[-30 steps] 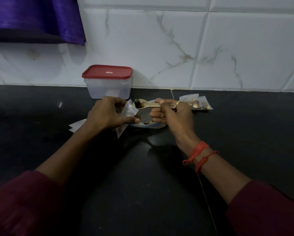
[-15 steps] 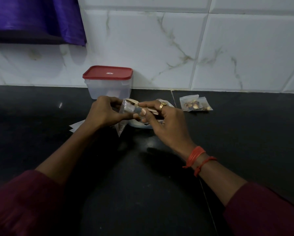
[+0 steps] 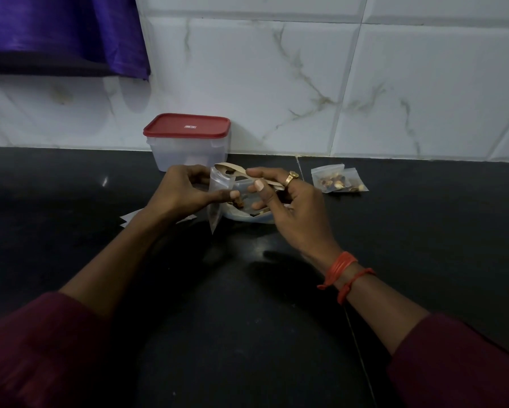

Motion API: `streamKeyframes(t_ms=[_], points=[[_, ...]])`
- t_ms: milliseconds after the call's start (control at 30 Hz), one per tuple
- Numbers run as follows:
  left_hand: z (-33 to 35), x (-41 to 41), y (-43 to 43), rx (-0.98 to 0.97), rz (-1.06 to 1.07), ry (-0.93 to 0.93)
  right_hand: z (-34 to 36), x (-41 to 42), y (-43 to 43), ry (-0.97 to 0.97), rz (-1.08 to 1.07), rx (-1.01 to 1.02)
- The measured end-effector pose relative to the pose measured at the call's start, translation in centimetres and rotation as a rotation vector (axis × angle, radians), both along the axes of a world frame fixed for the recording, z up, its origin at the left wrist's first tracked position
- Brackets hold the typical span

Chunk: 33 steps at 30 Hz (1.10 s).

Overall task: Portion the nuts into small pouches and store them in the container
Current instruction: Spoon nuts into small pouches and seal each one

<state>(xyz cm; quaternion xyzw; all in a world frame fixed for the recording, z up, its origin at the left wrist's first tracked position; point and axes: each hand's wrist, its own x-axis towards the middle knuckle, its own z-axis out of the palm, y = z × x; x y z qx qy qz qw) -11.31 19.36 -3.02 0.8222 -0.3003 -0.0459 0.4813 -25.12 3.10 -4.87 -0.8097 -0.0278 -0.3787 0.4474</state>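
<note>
My left hand point(image 3: 185, 189) pinches a small clear pouch point(image 3: 216, 201) upright by its mouth, above the counter. My right hand point(image 3: 288, 207) grips a pale wooden spoon point(image 3: 232, 169), its bowl tipped at the pouch mouth with a dark nut in it. Under both hands sits a clear bowl of nuts point(image 3: 247, 214), mostly hidden. Two filled pouches point(image 3: 337, 181) lie to the right. The clear container with a red lid point(image 3: 188, 142) stands closed against the wall behind my hands.
Flat empty pouches point(image 3: 131, 217) lie on the black counter point(image 3: 247, 304) under my left wrist. White marble tiles point(image 3: 306, 83) form the back wall. A purple cloth point(image 3: 64, 30) hangs at the upper left.
My right hand swung the loaded spoon from over the bowl leftward to the pouch mouth and tilted it. My left hand kept holding the pouch in place.
</note>
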Motion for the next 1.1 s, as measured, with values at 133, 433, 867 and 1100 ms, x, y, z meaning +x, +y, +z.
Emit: streamKeyframes(t_ms=[133, 433, 867, 1100], points=[[-0.1, 0.2, 0.2, -0.007, 0.008, 0.014, 0.0, 0.4, -0.1, 0.005, -0.015, 0.238], [-0.1, 0.7, 0.4, 0.01, 0.014, 0.061, -1.1, 0.8, -1.5, 0.303, -0.311, -0.008], [0.0, 0.8, 0.6, 0.008, -0.054, 0.126, 0.3, 0.3, -3.0, 0.338, -0.238, -0.391], [-0.1, 1.0, 0.6, -0.012, -0.069, 0.133, -0.3, 0.6, -2.7, 0.321, -0.263, -0.531]])
